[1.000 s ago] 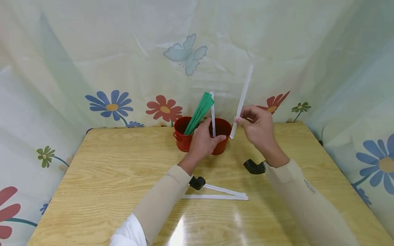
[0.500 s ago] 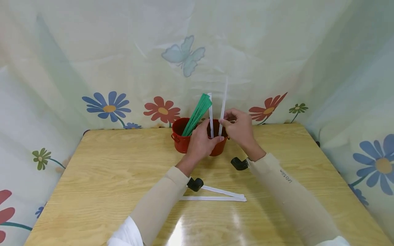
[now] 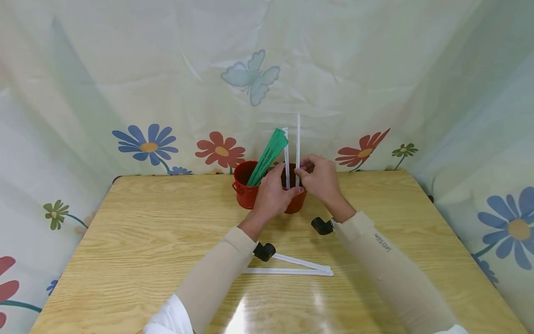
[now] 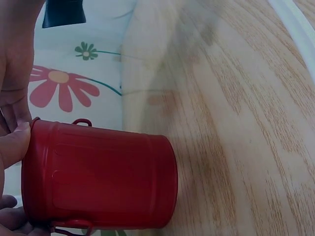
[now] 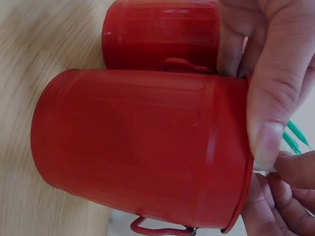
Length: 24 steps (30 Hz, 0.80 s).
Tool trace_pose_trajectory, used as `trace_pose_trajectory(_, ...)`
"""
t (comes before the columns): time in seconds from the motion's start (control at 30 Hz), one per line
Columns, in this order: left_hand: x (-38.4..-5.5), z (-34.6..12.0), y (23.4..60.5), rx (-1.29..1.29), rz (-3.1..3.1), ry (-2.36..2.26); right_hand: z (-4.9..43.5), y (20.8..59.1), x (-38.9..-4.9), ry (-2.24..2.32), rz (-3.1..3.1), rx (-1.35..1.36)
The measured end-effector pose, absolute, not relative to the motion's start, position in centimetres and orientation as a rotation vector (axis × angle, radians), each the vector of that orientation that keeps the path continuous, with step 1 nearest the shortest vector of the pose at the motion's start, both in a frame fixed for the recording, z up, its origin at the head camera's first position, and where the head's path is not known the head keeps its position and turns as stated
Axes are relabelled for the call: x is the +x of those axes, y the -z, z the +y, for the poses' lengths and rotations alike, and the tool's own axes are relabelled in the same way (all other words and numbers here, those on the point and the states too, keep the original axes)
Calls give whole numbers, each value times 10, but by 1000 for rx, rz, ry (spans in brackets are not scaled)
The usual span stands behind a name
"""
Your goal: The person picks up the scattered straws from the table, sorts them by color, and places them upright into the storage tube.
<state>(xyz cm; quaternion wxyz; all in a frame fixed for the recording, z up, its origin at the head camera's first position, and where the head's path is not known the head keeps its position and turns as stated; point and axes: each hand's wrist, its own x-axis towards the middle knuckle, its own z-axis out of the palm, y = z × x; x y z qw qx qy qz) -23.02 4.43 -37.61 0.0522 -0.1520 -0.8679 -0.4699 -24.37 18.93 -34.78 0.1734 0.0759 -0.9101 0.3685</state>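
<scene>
Two small red metal buckets stand side by side at the table's back. My left hand (image 3: 270, 192) holds the right bucket (image 3: 297, 205) by its rim; in the left wrist view the thumb presses on the rim of this bucket (image 4: 103, 177). My right hand (image 3: 320, 178) pinches a thin white paper-wrapped straw (image 3: 298, 139), held upright with its lower end inside the right bucket. A second white wrapped straw (image 3: 286, 155) stands in that bucket, leaning slightly. Several green-wrapped sticks (image 3: 267, 157) lean in the left bucket (image 3: 245, 200).
Two white wrapped straws lie on the wooden table (image 3: 167, 232), the front straw (image 3: 288, 272) meeting the rear straw (image 3: 302, 262) at their right ends. A flowered curtain (image 3: 187, 93) hangs behind the table. Black wrist cameras (image 3: 264, 252) are on both arms.
My right hand has moved left and brought the white straw from beside the right bucket into it, then lowered it slightly. My left hand has stayed on the bucket.
</scene>
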Motion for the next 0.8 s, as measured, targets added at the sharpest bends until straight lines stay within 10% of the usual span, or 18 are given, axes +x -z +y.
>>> trace_pose_trajectory(0.8, -231, 43, 372, -409, -2726, 1385, 165, 406, -128, -575, -2896, 800)
